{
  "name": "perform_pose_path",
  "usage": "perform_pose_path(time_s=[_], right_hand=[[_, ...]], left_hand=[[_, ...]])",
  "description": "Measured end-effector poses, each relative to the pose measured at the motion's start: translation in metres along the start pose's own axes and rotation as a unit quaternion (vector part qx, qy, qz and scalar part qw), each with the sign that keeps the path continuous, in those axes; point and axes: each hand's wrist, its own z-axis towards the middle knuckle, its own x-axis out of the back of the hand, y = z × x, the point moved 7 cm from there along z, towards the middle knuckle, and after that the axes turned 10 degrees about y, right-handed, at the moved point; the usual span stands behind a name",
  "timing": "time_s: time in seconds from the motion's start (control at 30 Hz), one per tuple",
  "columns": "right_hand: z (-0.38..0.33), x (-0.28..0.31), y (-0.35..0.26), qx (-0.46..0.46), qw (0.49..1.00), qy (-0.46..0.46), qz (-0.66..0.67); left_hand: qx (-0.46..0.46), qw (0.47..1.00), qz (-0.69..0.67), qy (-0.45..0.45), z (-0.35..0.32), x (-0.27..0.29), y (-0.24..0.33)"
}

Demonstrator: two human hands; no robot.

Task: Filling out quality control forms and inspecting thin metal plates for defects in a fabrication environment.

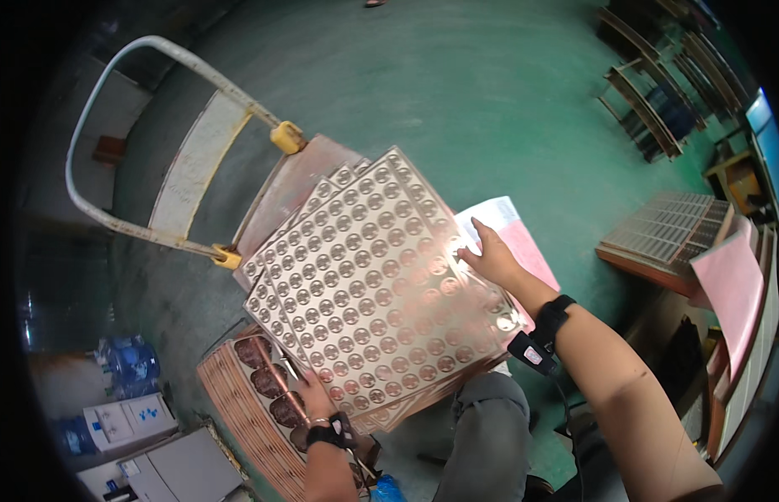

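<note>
A large coppery metal sheet (356,276) with rows of round stamped patterns lies on top of a stack of similar sheets (339,180), which sit askew on a flatbed trolley (302,163). My right hand (494,258) is over the sheet's right edge, thumb and forefinger spread, beside pink and white papers (511,226). At the sheet's near left edge is my left hand (317,400), fingers closed. A slim light-and-dark thing (292,368) shows by its fingertips; I cannot make out what it is. Both wrists wear black straps.
The trolley's white handle (113,84) rises at the left. Close to my left arm stands a rack of brown-edged plates (247,418). Blue water bottles (132,364) and grey-white boxes (184,468) are at lower left. At right are a stack of slotted panels (666,226) and a pink sheet (732,284).
</note>
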Motion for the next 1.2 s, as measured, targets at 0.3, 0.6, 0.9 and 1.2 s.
perform_pose_path(time_s=[0.3, 0.6, 0.9, 1.2], right_hand=[[-0.004, -0.084, -0.068, 0.045, 0.980, -0.053, -0.185], [-0.005, -0.068, -0.058, 0.069, 0.990, -0.116, -0.047], [-0.079, -0.037, -0.025, -0.053, 0.978, -0.128, -0.156], [-0.085, -0.016, -0.035, 0.023, 0.992, -0.125, -0.014]], left_hand=[[0.064, 0.983, -0.171, -0.023, -0.047, 0.001, -0.001], [0.071, 0.965, -0.242, -0.066, -0.043, 0.000, -0.003], [0.151, 0.970, -0.168, -0.091, -0.051, -0.012, -0.004], [-0.010, 0.988, -0.133, 0.072, -0.017, -0.003, -0.042]])
